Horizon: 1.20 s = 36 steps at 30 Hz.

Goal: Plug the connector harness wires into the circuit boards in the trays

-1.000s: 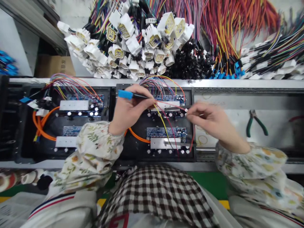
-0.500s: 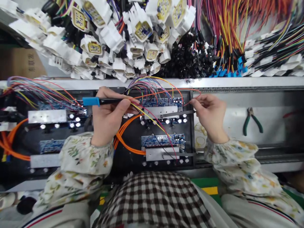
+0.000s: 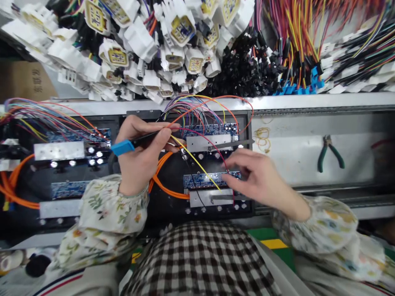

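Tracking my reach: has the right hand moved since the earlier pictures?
Yes: the right hand came back from the upper circuit board to the lower circuit board.

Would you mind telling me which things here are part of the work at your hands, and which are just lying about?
In use:
left hand gripping blue-handled tool
right hand over circuit board
yellow wire

Lying about:
green-handled pliers
white connector harnesses
rubber bands
cardboard box
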### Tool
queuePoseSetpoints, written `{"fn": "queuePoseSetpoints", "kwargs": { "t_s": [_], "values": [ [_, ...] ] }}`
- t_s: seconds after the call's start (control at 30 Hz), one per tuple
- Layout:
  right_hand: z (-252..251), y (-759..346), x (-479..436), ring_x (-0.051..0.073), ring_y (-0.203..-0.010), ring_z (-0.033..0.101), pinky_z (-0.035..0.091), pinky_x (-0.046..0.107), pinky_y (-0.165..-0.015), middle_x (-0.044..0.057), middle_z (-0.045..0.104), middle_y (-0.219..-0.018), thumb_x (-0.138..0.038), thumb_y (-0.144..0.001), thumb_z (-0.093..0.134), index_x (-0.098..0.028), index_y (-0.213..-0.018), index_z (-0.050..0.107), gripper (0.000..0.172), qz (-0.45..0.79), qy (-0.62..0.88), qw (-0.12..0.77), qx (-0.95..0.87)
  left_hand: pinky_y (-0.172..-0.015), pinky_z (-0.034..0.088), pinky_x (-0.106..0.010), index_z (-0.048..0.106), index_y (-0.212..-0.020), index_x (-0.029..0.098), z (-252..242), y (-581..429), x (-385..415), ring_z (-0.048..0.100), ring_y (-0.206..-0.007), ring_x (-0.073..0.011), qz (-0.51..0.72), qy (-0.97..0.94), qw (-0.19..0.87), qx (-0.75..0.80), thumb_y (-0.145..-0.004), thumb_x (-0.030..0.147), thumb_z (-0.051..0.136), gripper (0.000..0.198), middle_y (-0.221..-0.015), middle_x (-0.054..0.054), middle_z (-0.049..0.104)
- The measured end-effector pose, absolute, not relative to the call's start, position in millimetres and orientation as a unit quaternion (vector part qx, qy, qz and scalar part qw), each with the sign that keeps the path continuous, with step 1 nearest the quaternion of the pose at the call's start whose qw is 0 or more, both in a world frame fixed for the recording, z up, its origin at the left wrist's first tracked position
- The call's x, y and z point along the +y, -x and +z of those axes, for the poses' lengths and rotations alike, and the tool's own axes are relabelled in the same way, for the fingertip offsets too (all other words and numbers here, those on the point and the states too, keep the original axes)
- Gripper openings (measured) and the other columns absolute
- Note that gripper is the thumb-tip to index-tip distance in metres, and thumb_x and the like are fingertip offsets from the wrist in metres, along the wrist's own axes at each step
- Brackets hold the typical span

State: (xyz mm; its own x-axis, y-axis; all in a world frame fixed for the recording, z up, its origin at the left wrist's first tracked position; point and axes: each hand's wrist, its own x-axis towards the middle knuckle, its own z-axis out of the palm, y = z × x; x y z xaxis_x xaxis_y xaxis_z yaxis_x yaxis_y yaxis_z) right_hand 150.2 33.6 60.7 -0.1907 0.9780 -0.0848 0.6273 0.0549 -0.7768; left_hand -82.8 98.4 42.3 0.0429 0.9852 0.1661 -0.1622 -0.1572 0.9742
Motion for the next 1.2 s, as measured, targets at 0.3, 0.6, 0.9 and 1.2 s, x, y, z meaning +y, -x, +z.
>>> {"fn": "queuePoseSetpoints", "kwargs": {
  "t_s": [0.3, 0.6, 0.9, 1.2],
  "values": [
    [30, -177, 55, 0.012, -0.053, 0.054, 0.043, 0.029, -0.052, 0.002, 0.065, -0.072, -0.029, -0.078, 0.060, -0.019, -0.080, 0.066, 0.012, 0.169, 0.755, 0.325, -0.544, -0.050, 0.059, -0.014, 0.053, -0.084, 0.024, 50, 88, 96, 0.069, -0.059, -0.0077, 0.546, -0.542, 0.463, 0.440, -0.083, 0.020, 0.069, 0.016, -0.073, 0.010, 0.072],
    [17, -166, 58, 0.013, -0.056, 0.058, 0.046, 0.029, -0.055, 0.001, 0.068, -0.068, -0.028, -0.071, 0.068, -0.020, -0.072, 0.067, 0.008, 0.262, 0.744, 0.360, -0.499, -0.048, 0.060, -0.015, 0.052, -0.083, 0.020, 43, 94, 89, 0.069, -0.061, -0.0087, 0.528, -0.560, 0.461, 0.441, -0.082, 0.016, 0.069, 0.017, -0.081, 0.007, 0.074],
    [21, -165, 59, 0.011, -0.053, 0.053, 0.042, 0.027, -0.052, 0.002, 0.068, -0.073, -0.028, -0.073, 0.066, -0.019, -0.072, 0.066, 0.009, 0.253, 0.755, 0.343, -0.498, -0.054, 0.063, -0.021, 0.057, -0.088, 0.020, 34, 91, 91, 0.070, -0.066, -0.0092, 0.529, -0.580, 0.407, 0.468, -0.083, 0.010, 0.067, 0.015, -0.083, 0.011, 0.073],
    [22, -173, 67, 0.013, -0.056, 0.056, 0.042, 0.029, -0.054, 0.000, 0.064, -0.062, -0.025, -0.069, 0.069, -0.019, -0.063, 0.061, 0.012, 0.340, 0.730, 0.317, -0.500, -0.055, 0.062, -0.019, 0.061, -0.085, 0.022, 34, 91, 89, 0.070, -0.063, -0.0111, 0.534, -0.553, 0.445, 0.460, -0.081, 0.022, 0.069, 0.009, -0.081, 0.003, 0.072]
  ]
}}
